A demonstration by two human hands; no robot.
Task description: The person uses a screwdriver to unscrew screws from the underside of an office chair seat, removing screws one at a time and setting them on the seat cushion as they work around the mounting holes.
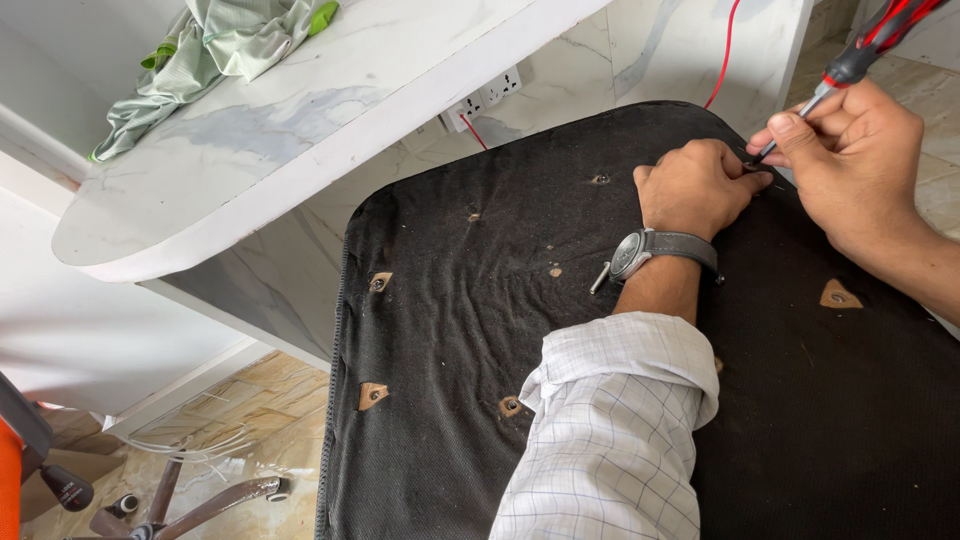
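Right hand [850,150] pinches the screwdriver [860,55] — tip down on the black seat underside [480,330] beside the left hand [695,185], its grip pressed together, fingers curled.

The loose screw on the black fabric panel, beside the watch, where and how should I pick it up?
Pinch the screw across its slim shaft with thumb and forefinger, coming straight down from above. It lies flat and slanted on the black panel, so line the fingers across its length. The left hand is nearest, its watch right beside it; the right hand holds the screwdriver.
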